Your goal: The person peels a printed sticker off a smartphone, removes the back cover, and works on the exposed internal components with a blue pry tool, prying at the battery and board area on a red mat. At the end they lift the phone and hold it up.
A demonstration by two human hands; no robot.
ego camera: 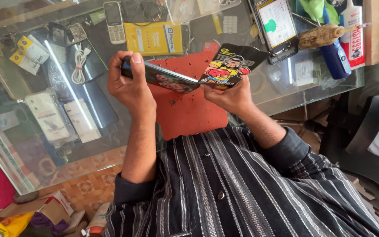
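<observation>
Left hand (pixel 130 85) clamps a smartphone (pixel 161 77) by its end, above the red mat (pixel 185 112) on the glass tabletop (pixel 286 94). Right hand (pixel 229 96) pinches a printed black packet (pixel 231 66) (cartoon artwork) against the phone's edge. Risk: phone twists free, strikes glass.

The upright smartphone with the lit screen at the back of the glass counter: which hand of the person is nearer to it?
Right. The right hand, pinching the black printed packet, lies just below-left of the lit smartphone. The left hand, gripping the phone, is farther left.
</observation>
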